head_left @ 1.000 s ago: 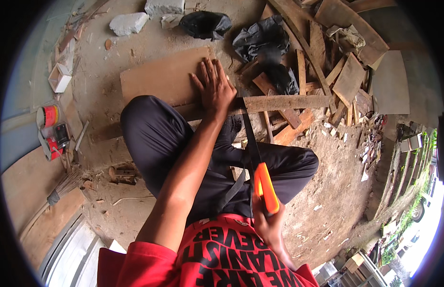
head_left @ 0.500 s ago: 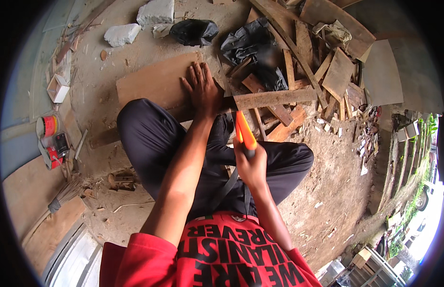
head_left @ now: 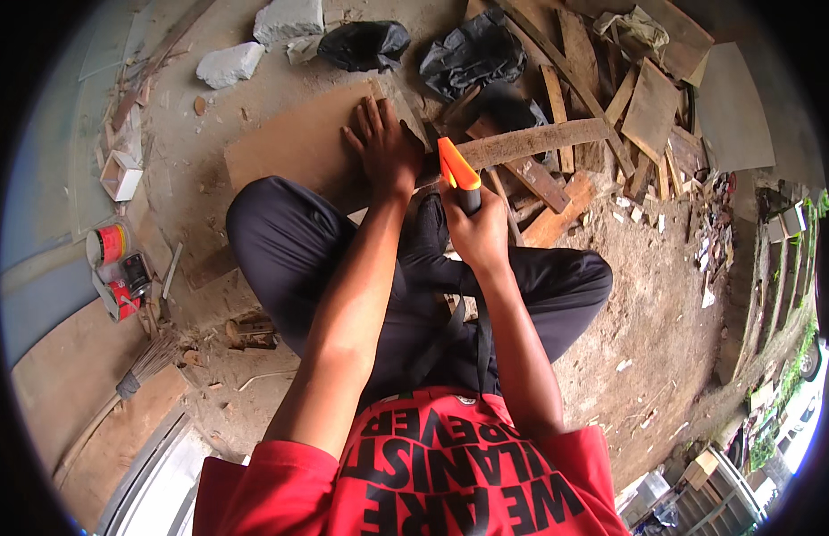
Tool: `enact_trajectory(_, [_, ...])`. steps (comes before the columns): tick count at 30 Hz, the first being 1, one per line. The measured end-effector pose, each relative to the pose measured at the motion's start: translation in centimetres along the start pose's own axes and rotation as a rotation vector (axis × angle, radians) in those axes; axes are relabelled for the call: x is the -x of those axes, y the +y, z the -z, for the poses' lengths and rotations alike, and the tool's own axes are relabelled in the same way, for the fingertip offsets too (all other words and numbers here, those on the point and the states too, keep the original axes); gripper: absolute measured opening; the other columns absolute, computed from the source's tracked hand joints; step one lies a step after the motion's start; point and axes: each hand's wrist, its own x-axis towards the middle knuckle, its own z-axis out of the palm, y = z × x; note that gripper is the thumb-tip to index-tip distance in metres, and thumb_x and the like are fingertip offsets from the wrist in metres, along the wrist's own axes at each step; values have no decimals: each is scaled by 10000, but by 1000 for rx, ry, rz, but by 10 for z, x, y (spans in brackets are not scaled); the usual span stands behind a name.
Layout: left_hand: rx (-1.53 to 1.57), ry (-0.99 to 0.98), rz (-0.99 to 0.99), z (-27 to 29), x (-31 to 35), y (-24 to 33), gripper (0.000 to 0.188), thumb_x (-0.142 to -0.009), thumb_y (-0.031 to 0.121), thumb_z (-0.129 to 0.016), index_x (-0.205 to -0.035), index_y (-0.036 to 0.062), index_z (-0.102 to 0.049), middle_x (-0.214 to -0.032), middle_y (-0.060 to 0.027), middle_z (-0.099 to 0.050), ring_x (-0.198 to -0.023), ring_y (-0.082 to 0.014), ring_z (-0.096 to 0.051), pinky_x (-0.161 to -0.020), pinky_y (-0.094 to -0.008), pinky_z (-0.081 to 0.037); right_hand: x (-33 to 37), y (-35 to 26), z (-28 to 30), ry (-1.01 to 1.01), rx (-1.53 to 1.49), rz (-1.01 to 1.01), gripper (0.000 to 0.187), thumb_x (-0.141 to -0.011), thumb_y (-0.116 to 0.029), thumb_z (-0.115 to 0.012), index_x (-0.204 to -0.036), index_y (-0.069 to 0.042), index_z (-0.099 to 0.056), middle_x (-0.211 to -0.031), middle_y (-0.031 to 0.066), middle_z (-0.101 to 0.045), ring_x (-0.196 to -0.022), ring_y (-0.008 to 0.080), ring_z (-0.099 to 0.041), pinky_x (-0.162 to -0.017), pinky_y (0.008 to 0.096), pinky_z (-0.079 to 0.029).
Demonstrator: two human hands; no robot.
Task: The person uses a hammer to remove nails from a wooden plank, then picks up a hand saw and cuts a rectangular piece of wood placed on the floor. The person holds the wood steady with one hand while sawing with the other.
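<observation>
My left hand (head_left: pixel 385 152) lies flat with its fingers spread on a brown wooden board (head_left: pixel 289 134) in front of my crossed legs. In my right hand (head_left: pixel 479 228), a handsaw (head_left: pixel 459 168) is held by its orange and black handle, close to the board's right end. The saw's blade cannot be made out from this angle. Just right of the handle, a long narrow wood strip (head_left: pixel 544 141) sticks out to the right. Part of the board's near side is hidden by my left hand and knee.
Scrap planks and panels (head_left: pixel 651 112) are heaped at the far right. Black plastic bags (head_left: pixel 473 55) and pale concrete chunks (head_left: pixel 231 64) lie at the back. Along the left side are a red-labelled can (head_left: pixel 107 243) and a twig broom (head_left: pixel 151 364). Wood bits litter the dirt floor.
My right hand has pushed the handsaw forward, away from my body. My left hand stays pressed on the board. The whole view has shifted slightly.
</observation>
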Motion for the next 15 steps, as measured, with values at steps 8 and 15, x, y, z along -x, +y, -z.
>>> enact_trajectory(8, [-133, 153, 2, -13, -2, -15, 630, -868, 281, -610, -1440, 61, -461, -1573, -171, -397, -1497, -344, -311, -1189, -667, -172, 87, -16, 45, -111, -29, -111, 220, -938, -189, -713, -910, 23, -661, -673, 213, -626, -685, 149, -692, -593, 359, -494])
enact_trajectory(15, [-62, 191, -5, 9, 1, 9, 399, -920, 239, -574, -1285, 77, -554, -1370, -154, -562, -1306, -318, -519, -1110, -553, -356, 147, -61, 106, -121, 58, -157, 154, -915, -89, -716, -989, 35, -665, -709, 166, -670, -617, 159, -648, -631, 335, -511])
